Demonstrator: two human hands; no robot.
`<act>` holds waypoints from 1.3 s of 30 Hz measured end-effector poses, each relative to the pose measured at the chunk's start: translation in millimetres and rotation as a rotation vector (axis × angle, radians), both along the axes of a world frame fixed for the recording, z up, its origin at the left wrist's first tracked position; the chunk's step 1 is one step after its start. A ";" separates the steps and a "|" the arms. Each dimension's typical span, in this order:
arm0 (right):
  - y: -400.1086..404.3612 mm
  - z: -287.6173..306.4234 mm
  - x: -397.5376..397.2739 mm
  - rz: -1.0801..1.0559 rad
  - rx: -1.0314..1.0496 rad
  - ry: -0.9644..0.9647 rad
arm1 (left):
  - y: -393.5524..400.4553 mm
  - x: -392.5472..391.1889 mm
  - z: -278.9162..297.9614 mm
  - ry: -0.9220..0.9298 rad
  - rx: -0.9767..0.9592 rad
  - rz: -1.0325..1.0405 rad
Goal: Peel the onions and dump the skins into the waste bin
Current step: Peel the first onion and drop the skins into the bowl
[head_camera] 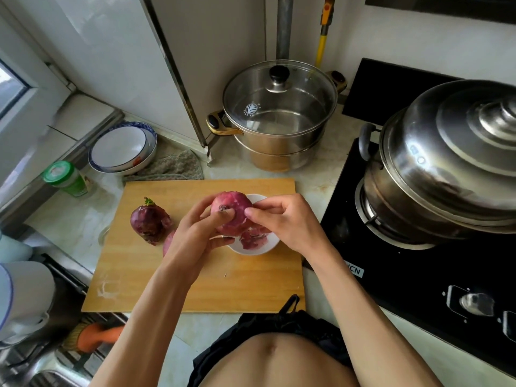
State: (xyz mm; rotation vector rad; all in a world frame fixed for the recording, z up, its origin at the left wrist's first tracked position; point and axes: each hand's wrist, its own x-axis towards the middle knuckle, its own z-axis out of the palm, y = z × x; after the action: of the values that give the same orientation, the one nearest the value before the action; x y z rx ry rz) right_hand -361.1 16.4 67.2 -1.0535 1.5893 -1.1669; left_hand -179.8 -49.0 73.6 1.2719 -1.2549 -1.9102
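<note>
Head view: wooden cutting board (195, 277) on the counter; near its far edge, right of centre, a white bowl (262, 248) with loose red skins (252, 237); above the bowl a partly peeled red onion (231, 210), cradled by the left hand (192, 236) with fingers curled round it, right hand (284, 219) pinching a strip of skin on its side. Unpeeled onion (150, 221) near the board's left edge; a third, mostly hidden, behind the left hand

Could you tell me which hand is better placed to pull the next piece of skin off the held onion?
Probably the right hand: it pinches the onion skin while the left hand holds it.
</note>
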 end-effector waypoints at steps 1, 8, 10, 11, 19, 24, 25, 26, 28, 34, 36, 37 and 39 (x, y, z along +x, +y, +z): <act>0.2 0.4 -0.9 0.003 0.004 -0.021 | -0.4 0.8 0.4 -0.006 -0.013 -0.005; -0.1 2.3 -2.6 -0.015 0.007 -0.114 | -1.0 2.1 3.3 -0.001 -0.078 -0.006; -0.7 2.7 -2.8 -0.018 0.010 -0.134 | 0.2 1.1 6.0 0.002 -0.095 -0.001; -0.9 3.1 -2.5 -0.019 0.011 -0.149 | 0.5 0.5 7.1 0.000 -0.105 0.003; -4.3 0.1 5.0 -0.102 0.051 -0.143 | 0.1 1.6 2.8 -0.044 -0.075 0.026; -3.0 0.6 5.7 -0.081 -0.066 -0.032 | -0.4 -5.8 8.4 0.055 0.150 0.089; -2.3 2.9 6.0 -0.074 -0.104 -0.012 | -0.2 -7.0 10.9 0.072 0.202 0.094; -1.6 6.2 6.3 -0.058 -0.148 0.003 | -0.1 -7.5 13.0 0.073 0.241 0.087; -0.2 11.7 7.2 0.002 -0.236 0.048 | -0.2 -7.7 16.3 0.048 0.287 0.047; -1.1 11.9 12.2 0.065 -0.303 0.154 | 1.0 -8.4 21.7 -0.024 0.342 -0.046; -1.5 10.5 11.5 0.073 -0.293 0.182 | 1.1 -9.1 22.2 -0.057 0.342 -0.057; -1.8 10.5 10.9 0.080 -0.284 0.188 | 0.8 -9.3 22.2 -0.071 0.341 -0.056; -2.0 11.9 9.6 0.110 -0.257 0.195 | 0.2 -9.1 22.1 -0.087 0.333 -0.051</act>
State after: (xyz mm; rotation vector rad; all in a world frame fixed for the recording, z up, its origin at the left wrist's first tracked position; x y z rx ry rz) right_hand -351.6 14.4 79.1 -1.4413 1.5327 -1.2471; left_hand -188.9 -48.8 95.7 1.5148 -1.0471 -2.1887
